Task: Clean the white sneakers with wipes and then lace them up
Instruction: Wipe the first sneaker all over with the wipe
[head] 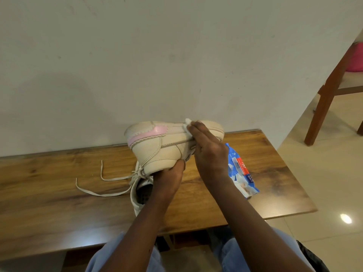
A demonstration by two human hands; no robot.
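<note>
Holds the sneaker (157, 148) clear of the worktop (59, 193), left grip (169, 173) clamped under its collar, sole turned away to bare the side. Rubs there with a wipe (187, 123) pinched in the right grip (208, 152) (pack (241, 173) close by for refills).

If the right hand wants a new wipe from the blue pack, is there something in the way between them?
Nothing visible stands between them. The right hand holds a white wipe against the held sneaker, and the blue pack lies on the table just beside its wrist.
</note>
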